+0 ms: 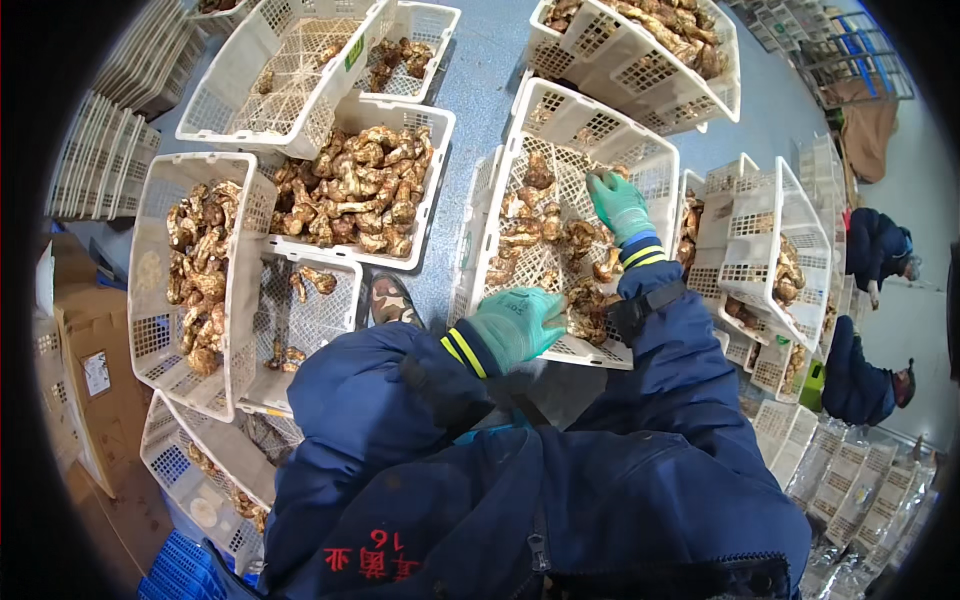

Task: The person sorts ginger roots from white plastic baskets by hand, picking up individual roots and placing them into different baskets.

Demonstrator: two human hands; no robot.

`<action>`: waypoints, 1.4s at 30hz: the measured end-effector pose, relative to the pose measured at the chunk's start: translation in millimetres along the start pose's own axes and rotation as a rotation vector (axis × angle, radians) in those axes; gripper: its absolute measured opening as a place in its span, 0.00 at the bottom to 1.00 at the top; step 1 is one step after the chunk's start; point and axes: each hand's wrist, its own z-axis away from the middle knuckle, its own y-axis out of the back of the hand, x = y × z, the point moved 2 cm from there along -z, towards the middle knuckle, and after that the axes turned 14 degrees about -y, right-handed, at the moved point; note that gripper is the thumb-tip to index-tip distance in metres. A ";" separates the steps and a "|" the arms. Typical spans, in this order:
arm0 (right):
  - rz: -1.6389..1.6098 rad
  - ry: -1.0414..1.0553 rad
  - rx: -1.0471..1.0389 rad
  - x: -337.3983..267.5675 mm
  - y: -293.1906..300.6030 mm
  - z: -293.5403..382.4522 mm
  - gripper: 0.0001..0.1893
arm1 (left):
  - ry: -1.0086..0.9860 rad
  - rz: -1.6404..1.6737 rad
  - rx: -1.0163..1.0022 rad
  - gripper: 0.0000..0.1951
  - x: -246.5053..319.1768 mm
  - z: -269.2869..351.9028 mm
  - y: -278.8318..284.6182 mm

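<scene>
A white perforated plastic crate (670, 165) lies before me, with brown-and-cream matsutake-like mushrooms (525, 229) scattered over its lattice floor. My right hand (619, 204), in a green knitted work glove, reaches into its far right part with curled fingers. Just past these fingertips shows a mushroom (621, 172); whether they grip it is hidden. Over the crate's near edge is my left hand (517, 326), gloved the same way, its fingertips blurred. Close to them lies a cluster of mushrooms (589, 311). What the left fingers hold, if anything, I cannot see.
At left, a crate heaped with mushrooms (360, 187) stands among other white crates (251, 172). A full crate (660, 82) sits beyond mine. More crates (780, 217) are stacked at right, near two other people (874, 244). A cardboard box (105, 367) is at far left.
</scene>
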 end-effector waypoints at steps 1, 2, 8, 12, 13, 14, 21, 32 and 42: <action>0.096 -0.013 -0.027 16.7 -9.6 -15.3 0.19 | 0.096 0.039 0.098 0.16 -1.1 0.2 0.0; 0.084 -0.038 -0.072 25.2 -21.8 -23.7 0.22 | 0.114 -0.048 0.133 0.16 -3.0 0.9 -0.1; 0.075 -0.064 -0.084 40.2 -86.6 -56.5 0.33 | 0.374 0.216 0.028 0.14 -9.4 -11.9 6.5; 0.177 0.133 0.056 0.1 -101.0 -47.3 0.31 | 0.419 0.177 -0.126 0.18 -11.7 -22.5 11.7; 0.211 0.163 0.080 -4.6 -103.7 -45.7 0.31 | 0.449 0.198 -0.155 0.19 -14.3 -25.1 10.9; 0.235 0.158 0.116 -9.3 -110.1 -47.5 0.31 | 0.403 0.162 -0.086 0.19 -17.4 -25.4 9.3; 0.318 0.112 0.074 -26.1 -121.4 -62.1 0.28 | 0.316 0.166 -0.052 0.16 -34.1 -34.6 14.5; -1.531 0.165 -0.934 -18.0 -21.0 1.7 0.19 | 0.295 -0.194 0.516 0.29 -51.2 -46.6 46.3; -0.519 0.602 0.081 4.5 17.9 87.6 0.15 | 0.209 0.339 0.494 0.28 -32.7 -39.5 23.9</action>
